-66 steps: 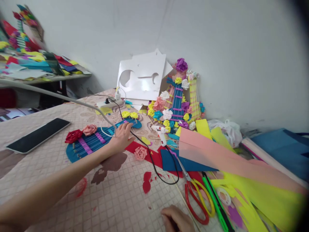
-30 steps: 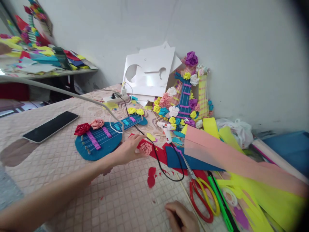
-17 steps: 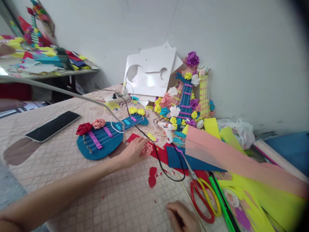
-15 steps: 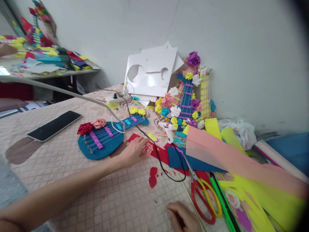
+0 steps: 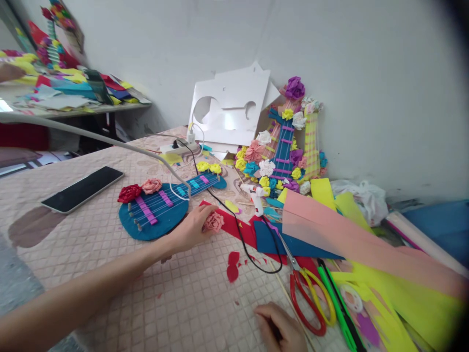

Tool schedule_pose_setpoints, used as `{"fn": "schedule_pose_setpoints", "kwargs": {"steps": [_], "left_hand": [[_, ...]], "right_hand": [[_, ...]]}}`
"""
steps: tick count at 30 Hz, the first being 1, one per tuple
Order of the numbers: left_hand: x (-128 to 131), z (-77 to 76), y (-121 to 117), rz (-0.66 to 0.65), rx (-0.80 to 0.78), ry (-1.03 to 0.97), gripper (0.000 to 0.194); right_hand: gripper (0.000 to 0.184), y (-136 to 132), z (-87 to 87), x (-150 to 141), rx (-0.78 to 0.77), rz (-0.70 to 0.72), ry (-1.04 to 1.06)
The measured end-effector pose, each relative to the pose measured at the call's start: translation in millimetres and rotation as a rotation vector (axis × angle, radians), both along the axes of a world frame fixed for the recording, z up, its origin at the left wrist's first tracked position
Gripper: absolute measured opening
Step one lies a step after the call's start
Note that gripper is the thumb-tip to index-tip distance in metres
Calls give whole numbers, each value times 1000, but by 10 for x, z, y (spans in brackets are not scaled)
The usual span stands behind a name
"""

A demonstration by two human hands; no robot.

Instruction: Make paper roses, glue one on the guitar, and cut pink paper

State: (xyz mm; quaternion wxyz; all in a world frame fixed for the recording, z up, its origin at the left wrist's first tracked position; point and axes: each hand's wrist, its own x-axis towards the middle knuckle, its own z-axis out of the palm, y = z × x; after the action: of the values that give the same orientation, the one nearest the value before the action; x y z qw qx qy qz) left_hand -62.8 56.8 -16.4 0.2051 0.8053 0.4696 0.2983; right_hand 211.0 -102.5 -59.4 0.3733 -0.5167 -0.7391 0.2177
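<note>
My left hand [image 5: 193, 227] is closed on a pink paper rose [image 5: 214, 221], just above the red paper [image 5: 234, 230] and close to the lower edge of a blue toy guitar [image 5: 161, 215]. A dark red paper rose [image 5: 129, 193] and a second pink rose [image 5: 151, 186] sit on the guitar's body, with yellow flowers [image 5: 208, 168] by its head. At the bottom of the view my right hand [image 5: 281, 327] rests on the table with curled fingers; whatever may be inside it is hidden. Scissors [image 5: 308, 303] with red and yellow handles lie to its right.
A white glue gun [image 5: 255, 198] stands mid-table, its black cord [image 5: 244, 249] looping across the red paper. A phone [image 5: 83, 189] lies at left. Beyond are a power strip [image 5: 178, 147] and flower-covered guitars [image 5: 284, 146]. A green cutter [image 5: 340, 308] and coloured paper [image 5: 414, 303] fill the right.
My left hand has moved a little to the left with the pink rose, toward the blue guitar. My right hand has stayed nearly in place.
</note>
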Motion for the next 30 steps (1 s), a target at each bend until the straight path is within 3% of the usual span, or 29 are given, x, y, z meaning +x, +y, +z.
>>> {"fn": "schedule_pose_setpoints", "kwargs": {"steps": [11, 15, 21, 24, 30], "left_hand": [[-87, -40, -21, -43, 37, 15, 52], [-118, -54, -22, -27, 38, 11, 51], [-112, -15, -63, -46, 24, -26, 53], [-83, 61, -122, -95, -5, -28, 57], [-19, 285, -267, -171, -48, 9, 55]], "right_hand": [[13, 101, 289, -17, -15, 173, -83], [13, 233, 440, -79, 6, 176, -89], [12, 592, 734, -294, -8, 152, -82], [14, 852, 869, -493, 29, 217, -58], [17, 1263, 929, -771, 60, 354, -171]]}}
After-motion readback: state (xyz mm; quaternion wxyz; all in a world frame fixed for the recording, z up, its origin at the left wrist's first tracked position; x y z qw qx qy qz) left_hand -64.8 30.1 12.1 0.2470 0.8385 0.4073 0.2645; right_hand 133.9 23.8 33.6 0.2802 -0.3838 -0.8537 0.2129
